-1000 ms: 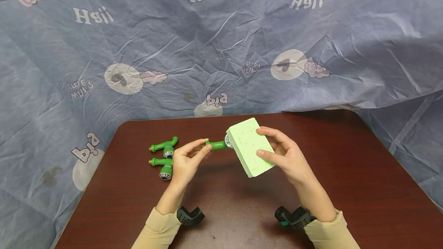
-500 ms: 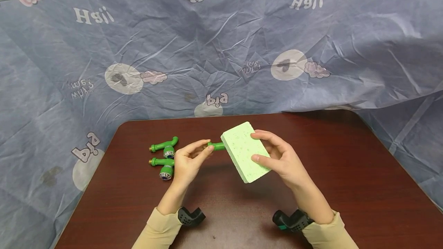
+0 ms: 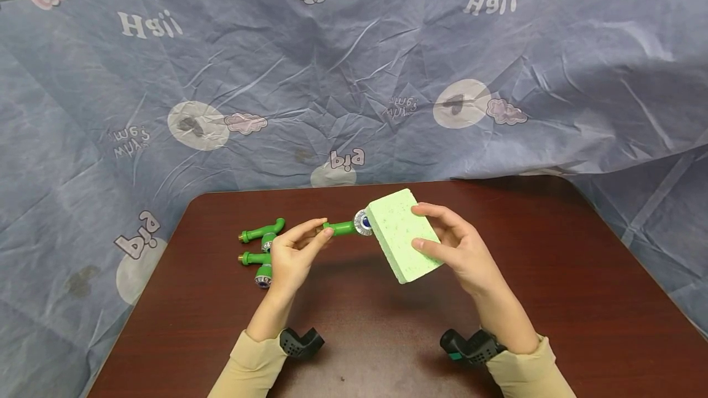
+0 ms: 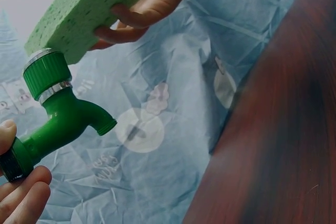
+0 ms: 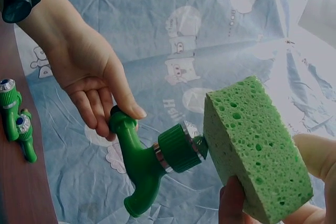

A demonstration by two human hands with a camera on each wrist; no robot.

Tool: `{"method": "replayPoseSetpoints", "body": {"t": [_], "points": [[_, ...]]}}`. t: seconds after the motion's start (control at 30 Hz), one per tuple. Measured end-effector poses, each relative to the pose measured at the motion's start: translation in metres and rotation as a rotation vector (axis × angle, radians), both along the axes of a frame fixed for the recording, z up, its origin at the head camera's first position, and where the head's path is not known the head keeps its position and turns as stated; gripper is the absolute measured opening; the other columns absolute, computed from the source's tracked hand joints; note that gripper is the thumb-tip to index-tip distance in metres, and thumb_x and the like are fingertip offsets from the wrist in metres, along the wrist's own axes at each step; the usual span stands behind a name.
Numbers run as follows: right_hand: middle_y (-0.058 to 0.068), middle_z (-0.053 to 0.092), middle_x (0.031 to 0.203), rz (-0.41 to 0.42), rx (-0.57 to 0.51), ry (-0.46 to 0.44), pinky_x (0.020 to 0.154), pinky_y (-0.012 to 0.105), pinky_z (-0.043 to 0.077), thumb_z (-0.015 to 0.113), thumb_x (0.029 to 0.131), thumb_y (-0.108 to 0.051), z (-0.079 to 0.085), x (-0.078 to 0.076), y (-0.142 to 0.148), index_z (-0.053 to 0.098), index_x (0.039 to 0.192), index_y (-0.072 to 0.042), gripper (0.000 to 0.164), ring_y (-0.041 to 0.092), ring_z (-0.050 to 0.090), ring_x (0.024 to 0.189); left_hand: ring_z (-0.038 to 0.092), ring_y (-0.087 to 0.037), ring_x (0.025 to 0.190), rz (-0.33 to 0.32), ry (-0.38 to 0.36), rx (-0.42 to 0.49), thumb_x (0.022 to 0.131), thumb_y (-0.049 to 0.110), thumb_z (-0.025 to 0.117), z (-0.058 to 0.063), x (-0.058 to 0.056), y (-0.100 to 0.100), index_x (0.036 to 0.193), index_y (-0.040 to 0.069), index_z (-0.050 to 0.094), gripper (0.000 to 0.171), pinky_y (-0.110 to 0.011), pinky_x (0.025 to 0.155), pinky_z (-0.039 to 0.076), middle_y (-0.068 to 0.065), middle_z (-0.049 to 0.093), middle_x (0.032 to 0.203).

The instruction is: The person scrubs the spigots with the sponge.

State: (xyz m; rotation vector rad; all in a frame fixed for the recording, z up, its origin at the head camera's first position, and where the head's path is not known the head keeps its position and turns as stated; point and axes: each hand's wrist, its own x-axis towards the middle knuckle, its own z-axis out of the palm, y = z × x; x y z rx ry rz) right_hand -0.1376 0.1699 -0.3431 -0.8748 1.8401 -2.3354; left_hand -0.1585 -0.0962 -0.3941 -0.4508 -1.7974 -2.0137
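Observation:
My left hand [image 3: 293,253] pinches a green tap [image 3: 344,228] by its threaded inlet end, holding it up above the table. The tap's ribbed knob [image 5: 180,147], with a silvery rim, points toward the sponge. My right hand [image 3: 456,244] grips a light green, porous block sponge [image 3: 404,235] between thumb and fingers, tilted in the air. In the right wrist view the sponge's side face is right at the knob's end. The tap's curved spout [image 4: 100,119] faces away from both hands in the left wrist view.
Two more green taps, an upper one [image 3: 260,233] and a lower one [image 3: 255,258], lie on the dark red wooden table [image 3: 553,275] left of my left hand, which partly covers them. A blue printed cloth [image 3: 354,78] hangs behind the table.
The sponge first moved left and down over the tap's knob, then back right and up. The tap has shifted slightly left with my left hand, and its knob shows again.

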Motion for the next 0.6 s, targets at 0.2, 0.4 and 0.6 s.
{"method": "replayPoseSetpoints", "body": {"t": [0.2, 0.4, 0.6], "points": [[0.010, 0.056, 0.111, 0.027, 0.040, -0.020, 0.061, 0.033, 0.058, 0.059, 0.083, 0.014, -0.001, 0.003, -0.003, 0.054, 0.124, -0.006, 0.046, 0.018, 0.065, 0.079, 0.067, -0.010, 0.066, 0.005, -0.017, -0.042, 0.081, -0.012, 0.066, 0.015, 0.011, 0.006, 0.100, -0.018, 0.064, 0.021, -0.038, 0.063, 0.058, -0.031, 0.064, 0.081], [0.010, 0.052, 0.119, 0.016, 0.021, -0.018, 0.063, 0.032, 0.058, 0.060, 0.083, 0.013, -0.002, 0.005, -0.009, 0.053, 0.126, -0.004, 0.047, 0.018, 0.063, 0.085, 0.069, -0.017, 0.069, -0.006, -0.024, -0.084, 0.081, -0.011, 0.067, 0.020, 0.017, 0.011, 0.101, -0.015, 0.065, 0.021, -0.047, 0.064, 0.056, -0.030, 0.065, 0.081], [0.010, 0.056, 0.114, -0.011, -0.008, -0.017, 0.061, 0.031, 0.058, 0.059, 0.083, 0.015, -0.003, 0.003, -0.008, 0.053, 0.127, -0.004, 0.048, 0.018, 0.063, 0.085, 0.069, -0.023, 0.067, -0.021, 0.009, -0.067, 0.080, -0.012, 0.067, 0.012, 0.011, 0.009, 0.101, -0.015, 0.065, 0.021, -0.050, 0.062, 0.055, -0.028, 0.065, 0.082]]}}
